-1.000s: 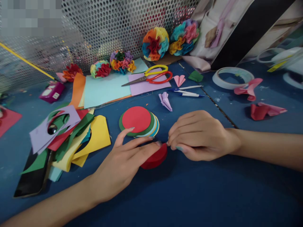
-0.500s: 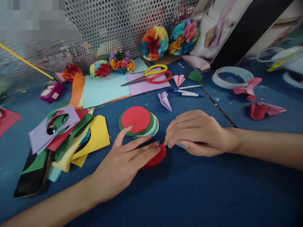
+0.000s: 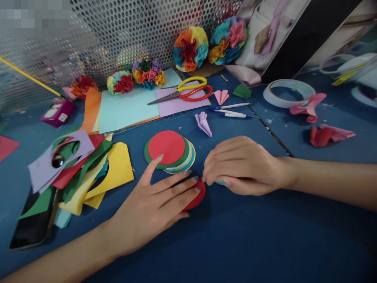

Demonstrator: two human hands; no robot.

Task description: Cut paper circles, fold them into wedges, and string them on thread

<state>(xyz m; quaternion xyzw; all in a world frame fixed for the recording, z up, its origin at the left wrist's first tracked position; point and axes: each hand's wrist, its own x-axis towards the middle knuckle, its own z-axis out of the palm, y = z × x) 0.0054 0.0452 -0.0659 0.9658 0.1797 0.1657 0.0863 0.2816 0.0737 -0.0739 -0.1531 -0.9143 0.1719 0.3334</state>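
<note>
The left hand lies open with its fingers spread, and its fingertips rest on a red paper disc, which sits on the blue worktop at about 6 o'clock from a stack of paper circles. Most of the disc is hidden beneath the two hands. The right hand comes in from 3 o'clock, closed with its fingers curled together, and its fingertips meet at the disc's upper rim, though I cannot tell whether they pinch the paper. The stack sits just beside the left hand's fingers, with a red circle on top and green, pale blue and yellow edges fanning out below. At 9 o'clock from the stack lies a heap of paper offcuts, including a lilac sheet with a round hole and a yellow sheet with a curved cut. At 12 o'clock, red-and-yellow-handled scissors lie on a lilac sheet, and ruffled multicoloured paper flowers stand beyond them against a perforated metal screen. At 2 o'clock there are white pens, and further out a roll of clear tape and folded pink-and-red paper pieces
</note>
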